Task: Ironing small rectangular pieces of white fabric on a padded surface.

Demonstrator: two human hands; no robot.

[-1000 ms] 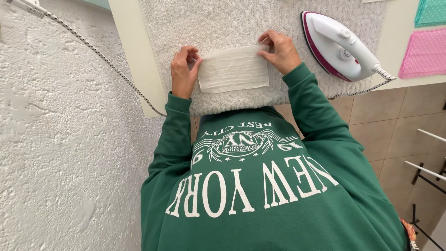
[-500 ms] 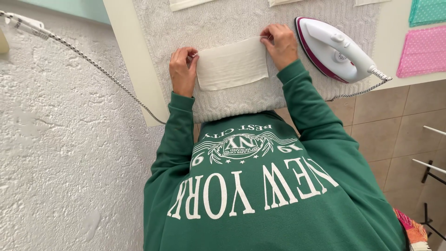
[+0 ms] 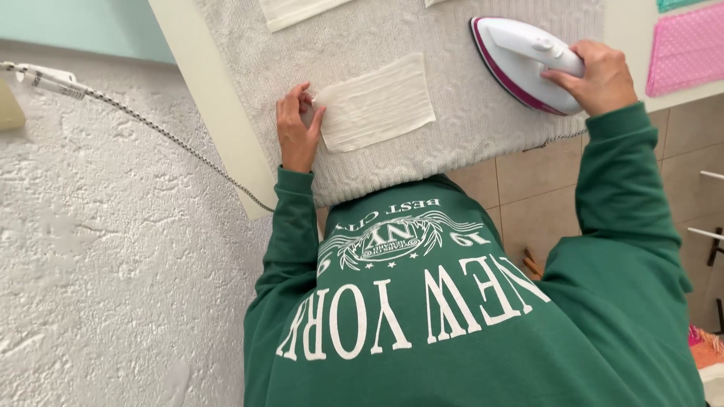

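A small cream rectangular cloth lies flat on a grey knitted towel that covers the table. My left hand pinches the cloth's left edge and holds it down. My right hand grips the handle of a white and magenta iron standing on the towel to the right of the cloth. Green sweatshirt sleeves cover both of my arms.
The iron's braided cord runs from a wall plug at the left along a rough white wall. A pink dotted cloth lies at the table's right edge. Another cream cloth piece lies at the top. Beige floor tiles show below.
My right hand let go of the cloth's right corner and moved right onto the iron's handle. My left hand stayed at the cloth's left edge.
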